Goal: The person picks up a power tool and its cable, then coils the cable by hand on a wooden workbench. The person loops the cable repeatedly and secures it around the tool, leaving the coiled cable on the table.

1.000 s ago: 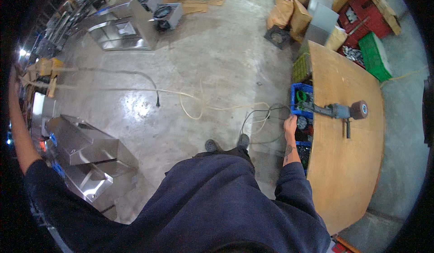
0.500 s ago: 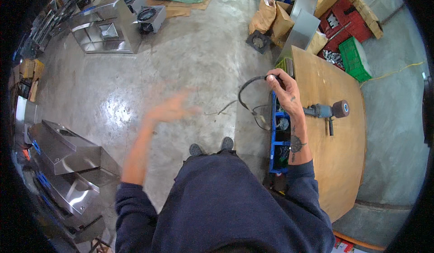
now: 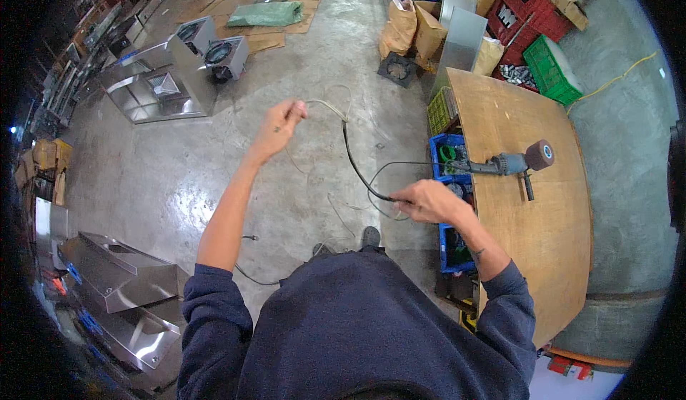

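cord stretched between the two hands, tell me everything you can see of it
The cord is slim and flexible, apparently plastic- or rubber-sheathed. It looks pale near the left hand and black from partway along to the right hand. The fingers of both hands grip it. From the left hand it arches slightly, then curves down to the right hand, over the floor. Whether the thin dark loop near the right hand belongs to it cannot be told.

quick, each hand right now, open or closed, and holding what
Left hand: closed, holding the pale cable.
Right hand: closed, holding the black cable.
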Tool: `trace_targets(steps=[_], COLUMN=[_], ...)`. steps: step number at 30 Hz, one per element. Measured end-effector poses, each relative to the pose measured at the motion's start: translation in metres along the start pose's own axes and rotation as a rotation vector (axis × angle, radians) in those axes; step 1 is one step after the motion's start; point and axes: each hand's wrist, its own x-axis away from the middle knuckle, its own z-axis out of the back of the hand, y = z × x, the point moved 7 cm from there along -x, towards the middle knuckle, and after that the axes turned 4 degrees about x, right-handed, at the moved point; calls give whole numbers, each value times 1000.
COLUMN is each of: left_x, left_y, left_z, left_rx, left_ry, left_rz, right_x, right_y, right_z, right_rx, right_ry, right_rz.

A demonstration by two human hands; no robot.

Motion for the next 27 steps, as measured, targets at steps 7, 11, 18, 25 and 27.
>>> trace_targets(steps=[7, 11, 18, 25, 27], left_x=[29, 72, 219, 72, 66], left_y=[-3, -66, -175, -22, -45], left_z=[192, 245, 425, 7, -55], left_rx=[-223, -366, -873, 34, 116], left_ry=[422, 341, 495, -227, -482], left_rz=[-123, -18, 274, 216, 426], right_x=[33, 40, -32, -66, -75], right_y=[199, 204, 122, -63, -101], right_z=[-93, -65, -18, -38, -50], right_rx=[-85, -22, 17, 20, 39], right_ry=[449, 672, 750, 666, 571], right_rz=[-448, -388, -201, 285, 427])
